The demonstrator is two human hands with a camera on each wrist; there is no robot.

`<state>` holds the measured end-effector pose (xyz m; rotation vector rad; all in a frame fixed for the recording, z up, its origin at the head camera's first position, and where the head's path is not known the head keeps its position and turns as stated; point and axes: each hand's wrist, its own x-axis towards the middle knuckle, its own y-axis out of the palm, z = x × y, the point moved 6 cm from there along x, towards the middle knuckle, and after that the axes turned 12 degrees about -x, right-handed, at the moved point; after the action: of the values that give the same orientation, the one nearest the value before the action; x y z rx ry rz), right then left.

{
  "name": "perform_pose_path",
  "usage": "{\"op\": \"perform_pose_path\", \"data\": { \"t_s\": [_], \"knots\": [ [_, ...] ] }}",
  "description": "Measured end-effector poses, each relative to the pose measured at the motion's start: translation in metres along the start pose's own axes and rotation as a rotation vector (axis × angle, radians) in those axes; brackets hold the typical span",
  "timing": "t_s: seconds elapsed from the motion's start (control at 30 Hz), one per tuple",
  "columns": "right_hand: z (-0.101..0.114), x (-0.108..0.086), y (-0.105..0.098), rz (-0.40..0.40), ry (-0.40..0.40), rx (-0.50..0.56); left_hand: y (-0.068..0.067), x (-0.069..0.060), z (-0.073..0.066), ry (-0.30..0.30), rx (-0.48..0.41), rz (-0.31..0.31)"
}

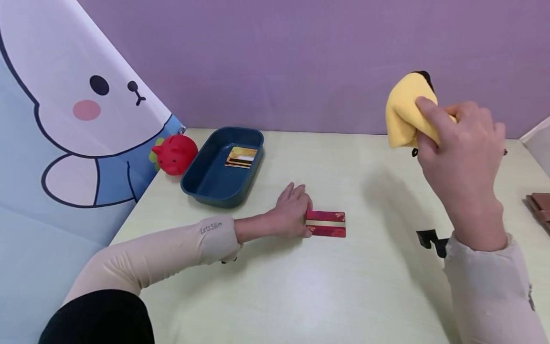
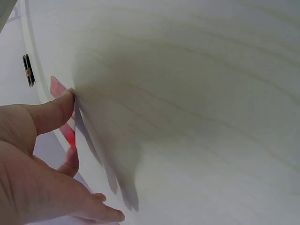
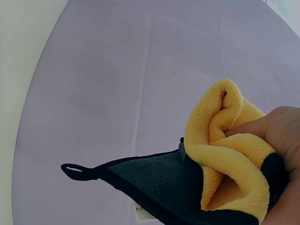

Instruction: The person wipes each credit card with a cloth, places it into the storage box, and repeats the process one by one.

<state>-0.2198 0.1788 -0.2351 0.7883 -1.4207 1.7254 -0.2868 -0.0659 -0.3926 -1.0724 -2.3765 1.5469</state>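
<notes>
A red bank card (image 1: 325, 231) with a pale stripe lies in the middle of the table. My left hand (image 1: 290, 215) grips its left end between thumb and a finger, the other fingers stretched past it. The left wrist view shows the card (image 2: 57, 88) nearly edge-on behind the thumb; whether it is lifted I cannot tell. High on the right, my right hand (image 1: 466, 138) holds a bunched yellow cloth (image 1: 406, 112) well above the table. In the right wrist view the cloth (image 3: 206, 136) shows a dark grey reverse with a black hanging loop.
A dark blue tray (image 1: 204, 184) stands at the back left, with yellow cards (image 1: 240, 156) inside. Beside it sits a red piggy bank (image 1: 175, 155). At the right edge lies a brown leather item (image 1: 540, 208), partly cut off. A purple backdrop (image 1: 301, 67) rises behind the table.
</notes>
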Motion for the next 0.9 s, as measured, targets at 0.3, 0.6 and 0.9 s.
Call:
{"op": "perform_pose_path", "data": {
  "t_s": [0.3, 0.6, 0.9],
  "knots": [
    [0.002, 0.001, -0.001, -0.004, -0.019, -0.017, 0.0, 0.001, 0.0, 0.041, -0.007, -0.033],
    [0.003, 0.003, -0.003, 0.0, -0.05, -0.02, -0.01, -0.002, -0.004, 0.256, -0.143, -0.121],
    [-0.003, 0.003, -0.007, -0.015, -0.021, -0.027, -0.071, 0.013, -0.013, 0.266, -0.783, -0.181]
  ]
}}
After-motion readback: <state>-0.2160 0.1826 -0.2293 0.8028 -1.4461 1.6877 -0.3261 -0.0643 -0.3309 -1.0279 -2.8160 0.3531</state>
